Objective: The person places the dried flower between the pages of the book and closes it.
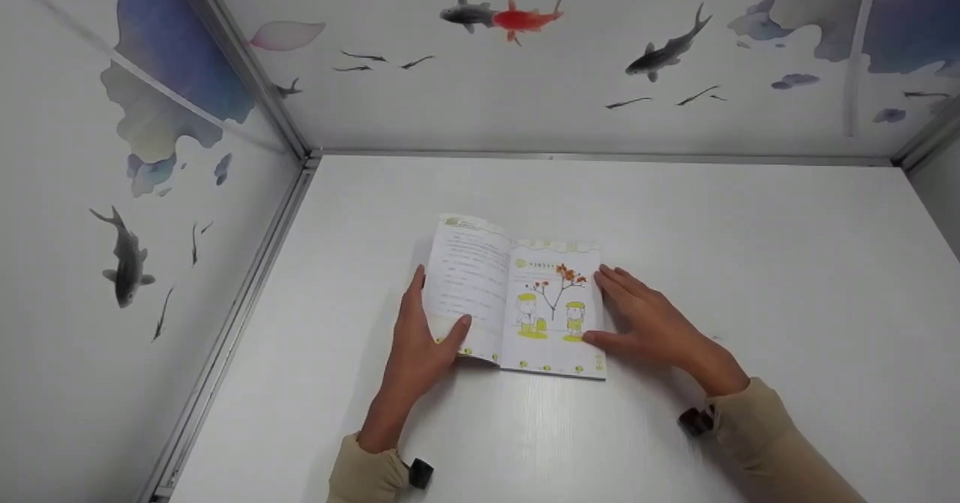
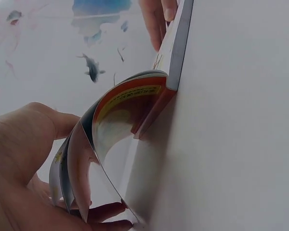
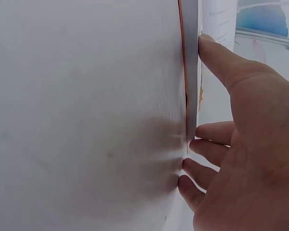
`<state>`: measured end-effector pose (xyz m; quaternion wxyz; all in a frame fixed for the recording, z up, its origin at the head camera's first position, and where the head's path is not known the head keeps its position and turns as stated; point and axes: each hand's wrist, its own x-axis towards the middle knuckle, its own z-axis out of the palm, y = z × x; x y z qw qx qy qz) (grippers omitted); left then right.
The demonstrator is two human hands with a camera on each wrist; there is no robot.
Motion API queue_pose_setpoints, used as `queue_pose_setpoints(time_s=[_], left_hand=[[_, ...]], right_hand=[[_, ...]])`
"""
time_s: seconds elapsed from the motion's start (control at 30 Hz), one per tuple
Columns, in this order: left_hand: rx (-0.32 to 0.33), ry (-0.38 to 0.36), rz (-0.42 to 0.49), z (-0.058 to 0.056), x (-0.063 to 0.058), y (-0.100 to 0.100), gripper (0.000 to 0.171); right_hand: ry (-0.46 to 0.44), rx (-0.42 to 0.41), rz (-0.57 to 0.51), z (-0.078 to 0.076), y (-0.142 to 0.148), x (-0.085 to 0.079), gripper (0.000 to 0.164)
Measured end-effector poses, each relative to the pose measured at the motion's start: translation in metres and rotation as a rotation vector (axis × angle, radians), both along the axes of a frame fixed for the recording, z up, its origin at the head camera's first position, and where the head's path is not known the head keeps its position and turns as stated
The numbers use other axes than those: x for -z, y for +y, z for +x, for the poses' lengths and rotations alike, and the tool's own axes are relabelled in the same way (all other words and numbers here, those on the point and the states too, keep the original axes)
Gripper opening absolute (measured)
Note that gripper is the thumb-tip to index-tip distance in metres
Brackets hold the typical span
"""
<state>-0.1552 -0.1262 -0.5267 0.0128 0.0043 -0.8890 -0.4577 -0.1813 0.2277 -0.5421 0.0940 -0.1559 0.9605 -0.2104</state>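
An open book point(image 1: 555, 353) lies on the white table, its right page printed with a tree and two cartoon figures in yellow. My left hand point(image 1: 420, 345) grips the book's left side, thumb on the text page and fingers beneath the cover. In the left wrist view the curved front pages point(image 2: 79, 166) and cover arch up off the table between that thumb and fingers. At the book's right edge, my right hand point(image 1: 649, 323) rests with fingers extended. Its thumb touches the right page, as the right wrist view shows beside the thick page block point(image 3: 192, 77).
The white table point(image 1: 735, 248) surrounds the book. Upright panels painted with fish, such as the back panel point(image 1: 570, 105) and left panel point(image 1: 75, 383), stand behind metal edge strips point(image 1: 600, 160). Each sleeve has a small black device point(image 1: 421, 474) near the wrist.
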Motion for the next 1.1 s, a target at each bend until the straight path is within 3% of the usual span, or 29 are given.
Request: queue_pose_setpoints(time_s=[0.13,0.4,0.5,0.63,0.8,0.9,1.1], left_hand=[[-0.002,-0.014,0.027,-0.001,-0.004,0.003,0.102],[-0.065,-0.099,0.177,-0.003,-0.009,0.001,0.109],[-0.051,-0.119,0.206,-0.003,-0.010,-0.001,0.104],[-0.008,-0.055,0.223,-0.002,-0.014,0.000,0.091],[0.054,0.065,0.326,-0.003,-0.023,0.003,0.086],[0.115,0.091,0.376,-0.001,-0.027,0.010,0.081],[0.257,0.126,0.387,0.004,-0.026,0.030,0.060]], right_hand=[[-0.010,0.003,-0.007,0.000,0.001,0.001,0.107],[-0.030,0.008,-0.011,-0.001,0.001,0.001,0.106],[-0.028,0.008,-0.011,0.000,0.002,0.001,0.106],[-0.017,0.006,-0.010,0.000,0.002,0.000,0.106],[0.004,-0.001,-0.031,0.001,0.003,-0.001,0.103],[0.010,-0.005,-0.035,0.001,0.003,-0.001,0.103],[-0.006,0.005,-0.035,0.002,0.004,-0.001,0.103]])
